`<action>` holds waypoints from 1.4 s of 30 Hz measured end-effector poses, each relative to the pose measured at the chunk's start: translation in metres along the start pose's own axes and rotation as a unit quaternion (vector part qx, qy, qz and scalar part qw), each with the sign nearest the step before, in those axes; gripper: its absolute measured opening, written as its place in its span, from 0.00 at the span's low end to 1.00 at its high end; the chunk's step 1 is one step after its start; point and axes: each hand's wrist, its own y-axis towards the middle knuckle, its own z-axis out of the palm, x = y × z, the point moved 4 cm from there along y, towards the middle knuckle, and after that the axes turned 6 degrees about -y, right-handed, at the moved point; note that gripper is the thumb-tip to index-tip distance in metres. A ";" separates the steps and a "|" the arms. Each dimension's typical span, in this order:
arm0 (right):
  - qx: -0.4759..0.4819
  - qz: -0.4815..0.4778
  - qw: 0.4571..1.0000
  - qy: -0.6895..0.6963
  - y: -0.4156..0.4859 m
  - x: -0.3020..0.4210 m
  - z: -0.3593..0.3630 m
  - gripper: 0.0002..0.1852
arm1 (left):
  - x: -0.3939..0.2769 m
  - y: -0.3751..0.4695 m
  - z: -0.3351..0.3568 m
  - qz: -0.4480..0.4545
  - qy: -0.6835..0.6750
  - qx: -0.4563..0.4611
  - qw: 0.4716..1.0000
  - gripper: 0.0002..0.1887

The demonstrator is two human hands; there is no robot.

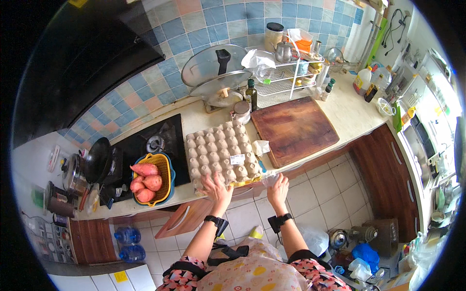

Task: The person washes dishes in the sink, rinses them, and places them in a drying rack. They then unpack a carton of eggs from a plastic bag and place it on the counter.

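Observation:
A grey molded-pulp egg carton (214, 147) lies on the counter between the stove and the cutting board, with a white label bearing writing on its top. On its near left part rests my left hand (217, 189), fingers spread over the bumps and thumb towards the front edge. My right hand (278, 189) is off the carton's near right corner, its fingers pinched on a piece of clear plastic wrap (269, 180). Yellow material (247, 182) shows under the carton's front edge. Whether eggs are inside is hidden.
A yellow-and-blue basket (166, 178) of sweet potatoes (152, 182) stands at the stove's (174, 134) edge. Right of the carton are a crumpled tissue (260, 147) and a wooden cutting board (295, 131). A dark green bottle (251, 95) and lidded jar (241, 112) stand behind. Below, a cabinet door (185, 218) hangs ajar.

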 end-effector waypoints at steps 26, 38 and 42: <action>0.012 -0.071 0.970 0.232 0.047 0.023 0.020 0.13 | -0.021 0.019 -0.018 0.225 0.195 0.094 0.950 0.15; 0.049 -0.013 0.997 -0.055 0.101 0.023 0.078 0.10 | -0.020 0.019 -0.033 0.523 0.125 0.208 0.817 0.13; 0.095 -0.062 0.978 -0.173 0.092 0.027 0.074 0.07 | -0.022 0.023 -0.036 0.490 0.152 0.235 0.826 0.10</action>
